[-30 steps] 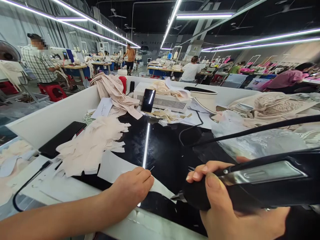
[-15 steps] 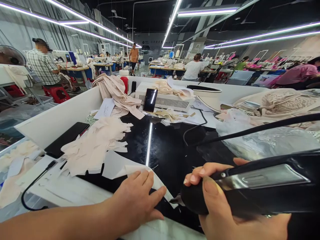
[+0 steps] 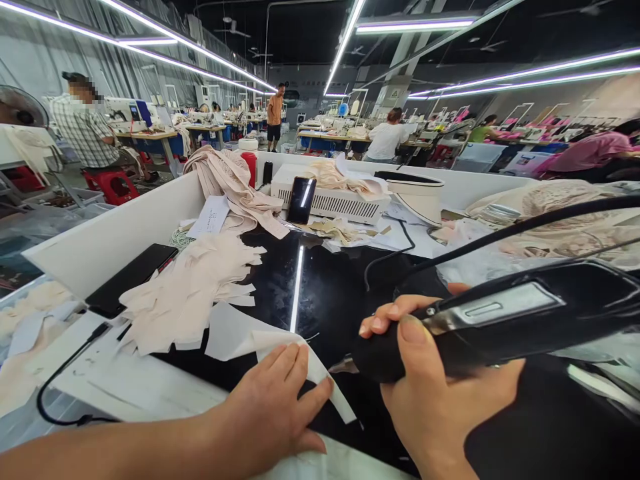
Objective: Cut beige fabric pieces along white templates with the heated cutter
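My left hand (image 3: 275, 403) lies over a pale fabric piece (image 3: 231, 330), its fingers stretched out and pressing it to the glossy black tabletop (image 3: 330, 293). A narrow end of the cloth runs out past my fingertips to the right. My right hand (image 3: 425, 390) is wrapped round a black corded power tool (image 3: 530, 333) with a silver side lever. The thumb rests near the lever's front end. The tool's pointed metal tip (image 3: 344, 365) is close beside the fabric's right edge; whether it touches, I cannot tell.
A heap of cut pale fabric pieces (image 3: 185, 287) lies at left, near a dark phone (image 3: 130, 279). Another phone (image 3: 301, 200) leans on a white vented box (image 3: 340, 203). The tool's cable (image 3: 505, 230) arcs across the right. White boards (image 3: 100, 233) edge the table.
My right hand has drawn the tool slightly up and to the left, so its tip left the strip's far end. My left hand has hardly moved.
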Demonstrator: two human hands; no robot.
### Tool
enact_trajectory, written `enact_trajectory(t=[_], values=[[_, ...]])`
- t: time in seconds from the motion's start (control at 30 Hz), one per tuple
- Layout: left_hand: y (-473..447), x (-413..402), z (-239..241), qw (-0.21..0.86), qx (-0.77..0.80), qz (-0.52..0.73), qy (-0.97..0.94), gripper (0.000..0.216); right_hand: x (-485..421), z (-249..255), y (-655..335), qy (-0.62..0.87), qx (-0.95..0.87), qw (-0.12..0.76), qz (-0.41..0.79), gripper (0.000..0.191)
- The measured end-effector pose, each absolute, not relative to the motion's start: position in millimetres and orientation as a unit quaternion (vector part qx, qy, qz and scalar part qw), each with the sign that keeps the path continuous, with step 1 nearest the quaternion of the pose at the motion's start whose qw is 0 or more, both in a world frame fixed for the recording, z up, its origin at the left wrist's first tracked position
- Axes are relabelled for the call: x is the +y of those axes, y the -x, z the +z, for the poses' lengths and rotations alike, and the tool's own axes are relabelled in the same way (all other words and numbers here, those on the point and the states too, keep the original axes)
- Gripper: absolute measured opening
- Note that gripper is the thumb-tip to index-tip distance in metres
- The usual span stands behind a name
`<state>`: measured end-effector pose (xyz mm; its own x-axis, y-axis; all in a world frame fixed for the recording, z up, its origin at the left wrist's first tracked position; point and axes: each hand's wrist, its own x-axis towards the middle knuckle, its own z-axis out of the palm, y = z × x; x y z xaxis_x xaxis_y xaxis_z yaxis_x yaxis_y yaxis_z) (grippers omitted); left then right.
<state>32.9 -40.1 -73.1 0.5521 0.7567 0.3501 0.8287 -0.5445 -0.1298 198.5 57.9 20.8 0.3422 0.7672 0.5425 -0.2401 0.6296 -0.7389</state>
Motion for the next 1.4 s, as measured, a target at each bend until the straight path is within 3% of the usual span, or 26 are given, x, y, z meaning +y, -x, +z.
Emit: enact_trajectory(t=[0.47,1.4], values=[[-37,-32,-71,0.169,-0.436,-0.146,0.872,0.080,70,18,-190,0.262,-0.474,0.763,0.352,0.054],[-31,-25,-62,0.112,-0.417,-0.176,0.884,0.070,82,18,-182,0.266,-0.475,0.758,0.360,0.056]])
